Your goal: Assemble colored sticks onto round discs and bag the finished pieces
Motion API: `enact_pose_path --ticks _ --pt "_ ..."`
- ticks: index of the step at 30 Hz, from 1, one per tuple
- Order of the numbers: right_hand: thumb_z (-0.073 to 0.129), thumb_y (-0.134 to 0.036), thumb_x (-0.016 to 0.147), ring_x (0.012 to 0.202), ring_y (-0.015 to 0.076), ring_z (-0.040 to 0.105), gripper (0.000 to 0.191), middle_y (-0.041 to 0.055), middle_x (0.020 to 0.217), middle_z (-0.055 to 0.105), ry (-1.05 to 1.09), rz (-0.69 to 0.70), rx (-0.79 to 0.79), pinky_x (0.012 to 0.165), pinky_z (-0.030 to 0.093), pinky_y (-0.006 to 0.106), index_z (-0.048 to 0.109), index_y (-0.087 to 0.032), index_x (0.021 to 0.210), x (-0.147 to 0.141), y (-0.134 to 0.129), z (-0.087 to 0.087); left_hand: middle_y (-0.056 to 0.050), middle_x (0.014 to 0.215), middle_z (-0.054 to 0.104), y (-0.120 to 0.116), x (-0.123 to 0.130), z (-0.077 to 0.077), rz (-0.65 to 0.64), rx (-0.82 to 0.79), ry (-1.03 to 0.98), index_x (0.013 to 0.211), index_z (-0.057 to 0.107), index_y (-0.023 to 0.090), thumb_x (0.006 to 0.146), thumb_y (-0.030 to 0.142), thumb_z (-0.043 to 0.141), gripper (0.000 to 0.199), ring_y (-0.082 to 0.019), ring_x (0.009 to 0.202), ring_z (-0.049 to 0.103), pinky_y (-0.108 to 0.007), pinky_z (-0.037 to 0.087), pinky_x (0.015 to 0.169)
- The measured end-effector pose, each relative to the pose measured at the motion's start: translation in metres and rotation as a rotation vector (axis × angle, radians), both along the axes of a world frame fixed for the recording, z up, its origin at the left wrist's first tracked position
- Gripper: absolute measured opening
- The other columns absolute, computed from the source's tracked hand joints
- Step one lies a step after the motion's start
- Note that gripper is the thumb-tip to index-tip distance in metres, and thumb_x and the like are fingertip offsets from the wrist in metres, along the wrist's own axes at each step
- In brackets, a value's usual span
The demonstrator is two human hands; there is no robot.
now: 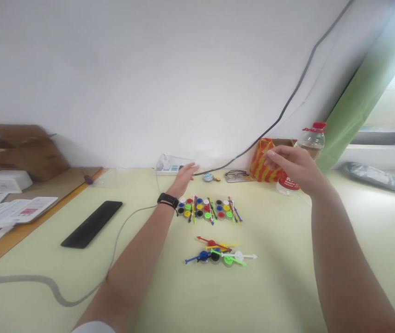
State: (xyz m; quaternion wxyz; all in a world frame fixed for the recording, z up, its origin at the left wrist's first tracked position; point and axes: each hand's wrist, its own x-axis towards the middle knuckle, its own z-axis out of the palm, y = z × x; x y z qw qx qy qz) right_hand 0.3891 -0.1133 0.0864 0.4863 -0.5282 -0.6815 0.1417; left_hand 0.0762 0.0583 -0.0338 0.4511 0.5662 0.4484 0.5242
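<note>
Six spinners (228,260), three disc groups (199,207), one bottle (314,138).

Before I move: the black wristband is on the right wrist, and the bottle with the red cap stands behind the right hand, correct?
Not quite: the head view shows the black wristband on the left wrist. The bottle with the red cap does stand behind the right hand.
</note>
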Motion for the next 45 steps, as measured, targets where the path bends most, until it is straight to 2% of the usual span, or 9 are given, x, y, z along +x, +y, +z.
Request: enact_pose_path --ticks 6,10,15,21,25,28,31,37,45 --pt "0.064 -0.06 0.091 0.08 0.0208 0.069 0.04 0.0066 0.083 0.072 0.0 0.002 -0.001 0.076 0.059 0.035 0.072 -0.021 0.086 -0.001 0.0 0.001 -0.013 0.118 0.071 0.004 -0.003 0.01 0.046 0.05 -0.043 0.106 0.076 0.017 0.072 0.049 0.081 0.047 -0.02 0.092 0.063 -0.028 0.047 0.071" --pt "0.066 -0.059 0.089 0.08 0.0205 0.069 0.038 0.007 0.086 0.073 0.021 0.004 0.002 0.076 0.06 0.036 0.073 -0.021 0.087 -0.005 -0.002 0.001 -0.011 0.112 0.072 -0.001 -0.006 0.032 0.114 0.169 -0.108 0.105 0.075 0.017 0.076 0.049 0.078 0.044 -0.019 0.098 0.065 -0.028 0.052 0.08" --pt "0.067 -0.058 0.089 0.081 0.0216 0.069 0.037 0.007 0.087 0.073 0.013 0.019 0.005 0.076 0.06 0.037 0.073 -0.022 0.089 -0.011 -0.005 0.005 -0.011 0.104 0.073 -0.024 -0.019 0.066 0.089 0.313 -0.111 0.099 0.074 0.015 0.069 0.041 0.085 0.041 -0.021 0.086 0.07 -0.035 0.059 0.08" --pt "0.066 -0.059 0.09 0.088 0.0243 0.068 0.037 0.0074 0.095 0.073 -0.055 0.089 0.053 0.076 0.057 0.037 0.072 -0.023 0.093 -0.03 0.0 0.005 -0.009 0.1 0.074 -0.074 -0.044 0.111 -0.402 0.244 0.39 0.097 0.074 0.019 0.072 0.031 0.084 0.03 -0.023 0.08 0.074 -0.035 0.059 0.074" --pt "0.066 -0.056 0.089 0.091 0.0225 0.067 0.037 0.0075 0.102 0.073 -0.097 0.263 0.027 0.076 0.055 0.034 0.07 -0.022 0.103 -0.07 0.006 -0.004 -0.006 0.094 0.074 -0.104 -0.041 0.13 -0.623 0.231 0.473 0.094 0.07 0.02 0.076 0.03 0.082 0.024 -0.022 0.083 0.074 -0.032 0.059 0.074" --pt "0.063 -0.055 0.091 0.075 0.0176 0.061 0.035 0.0039 0.083 0.068 -0.12 0.434 -0.068 0.065 0.049 0.03 0.068 -0.02 0.089 -0.102 0.007 -0.015 -0.006 0.093 0.074 -0.116 -0.035 0.134 -0.705 0.204 0.453 0.094 0.066 0.02 0.078 0.033 0.081 0.025 -0.022 0.083 0.074 -0.034 0.06 0.075" --pt "0.06 -0.054 0.092 0.06 0.0131 0.049 0.038 0.0004 0.067 0.058 -0.035 0.538 -0.172 0.051 0.037 0.026 0.063 -0.019 0.079 -0.119 0.008 -0.024 -0.006 0.088 0.074 -0.118 -0.033 0.132 -0.694 0.188 0.495 0.101 0.067 0.021 0.078 0.038 0.081 0.032 -0.022 0.077 0.074 -0.034 0.06 0.07" --pt "0.066 -0.047 0.086 0.063 0.0148 0.054 0.03 0.0029 0.07 0.062 0.081 0.538 -0.269 0.053 0.04 0.026 0.063 -0.019 0.076 -0.115 0.008 -0.028 -0.008 0.085 0.077 -0.112 -0.036 0.129 -0.668 0.185 0.608 0.112 0.074 0.021 0.077 0.043 0.08 0.042 -0.024 0.073 0.073 -0.032 0.056 0.064" --pt "0.064 -0.034 0.084 0.064 0.0158 0.054 0.021 0.0014 0.067 0.059 0.14 0.442 -0.221 0.057 0.043 0.028 0.058 -0.021 0.07 -0.106 0.01 -0.024 -0.009 0.078 0.076 -0.111 -0.033 0.126 -0.681 0.201 0.681 0.089 0.08 0.019 0.079 0.047 0.076 0.03 -0.023 0.068 0.071 -0.031 0.054 0.061"
